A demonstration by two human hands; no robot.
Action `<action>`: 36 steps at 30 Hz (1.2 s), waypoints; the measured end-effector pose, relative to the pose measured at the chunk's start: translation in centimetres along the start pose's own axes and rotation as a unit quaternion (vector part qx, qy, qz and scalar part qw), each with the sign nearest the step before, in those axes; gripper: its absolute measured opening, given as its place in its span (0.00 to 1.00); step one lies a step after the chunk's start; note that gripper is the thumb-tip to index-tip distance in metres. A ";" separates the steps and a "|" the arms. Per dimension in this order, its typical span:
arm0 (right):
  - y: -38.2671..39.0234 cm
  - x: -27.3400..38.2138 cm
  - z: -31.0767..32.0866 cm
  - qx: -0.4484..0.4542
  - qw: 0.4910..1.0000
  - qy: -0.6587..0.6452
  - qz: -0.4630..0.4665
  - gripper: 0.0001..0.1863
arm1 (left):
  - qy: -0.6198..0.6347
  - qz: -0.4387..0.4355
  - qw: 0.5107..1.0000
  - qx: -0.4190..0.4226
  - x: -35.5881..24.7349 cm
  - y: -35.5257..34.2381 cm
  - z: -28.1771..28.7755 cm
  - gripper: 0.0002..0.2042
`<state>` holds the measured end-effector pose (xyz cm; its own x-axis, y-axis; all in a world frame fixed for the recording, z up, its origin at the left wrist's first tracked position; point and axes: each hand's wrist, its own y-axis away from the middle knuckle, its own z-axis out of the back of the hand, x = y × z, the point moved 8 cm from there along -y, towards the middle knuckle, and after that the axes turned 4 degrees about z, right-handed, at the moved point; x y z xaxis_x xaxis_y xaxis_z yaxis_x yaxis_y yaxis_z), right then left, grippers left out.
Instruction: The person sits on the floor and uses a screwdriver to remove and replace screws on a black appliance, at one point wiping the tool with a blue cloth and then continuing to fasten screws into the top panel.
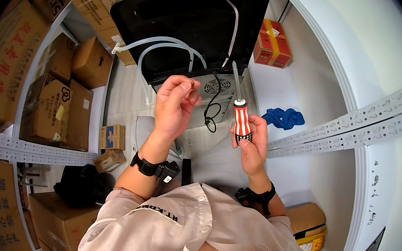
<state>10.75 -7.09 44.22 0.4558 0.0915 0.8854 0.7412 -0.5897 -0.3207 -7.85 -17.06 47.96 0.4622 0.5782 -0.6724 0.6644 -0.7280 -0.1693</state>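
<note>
A screwdriver (242,123) with a red-and-white striped handle and a black patterned end stands nearly upright, its metal shaft pointing away from me. My right hand (253,144) is closed around the lower part of that handle. My left hand (178,100) is raised to the left with fingertips pinched together; whatever they hold, if anything, is too small to make out. Beyond both hands stands a black-backed appliance (183,17) with a grey vented lower panel (205,86). Two pale hoses (163,42) and a black power cord (211,109) come from it.
Shelves with cardboard boxes (51,108) line the left. On the right-hand shelf lie a red box with yellow tape (272,44) and a crumpled blue cloth (283,118). Perforated metal shelf rails (349,127) run beside my right arm. A black cloth bundle (82,185) lies at lower left.
</note>
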 end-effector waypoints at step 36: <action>0.6 -0.3 -0.2 0.109 0.991 0.082 0.008 0.27 | 0.123 0.124 0.982 0.068 1.8 0.2 -0.2 0.06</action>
<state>10.97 -7.62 43.80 0.3945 -0.0586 0.9170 0.8321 -0.4005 -0.3836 -6.78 -16.08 46.86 0.7395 0.4358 -0.5130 0.4359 -0.8908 -0.1284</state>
